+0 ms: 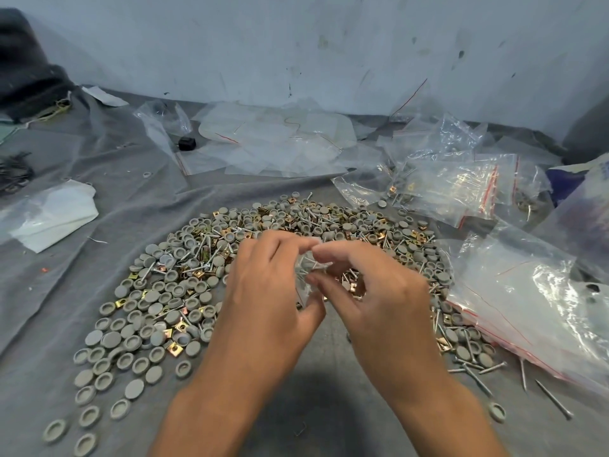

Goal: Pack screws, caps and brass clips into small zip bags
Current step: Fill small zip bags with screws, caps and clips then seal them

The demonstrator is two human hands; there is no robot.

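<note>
A broad heap of grey round caps [155, 291], square brass clips [173, 347] and long silver screws [478, 380] lies spread on the grey cloth. Over its middle, my left hand [267, 295] and my right hand [372, 291] meet around a small clear zip bag [304, 275]. The fingers and thumbs of both hands pinch the bag's top edge. Screws show through the plastic inside it. The lower part of the bag is hidden behind my left thumb.
Filled zip bags with red seal lines [461, 189] lie at the back right. A stack of larger clear bags [527, 308] sits at the right. Flat empty bags [270, 143] lie at the back centre, a white sheet [56, 216] at the left, a wall behind.
</note>
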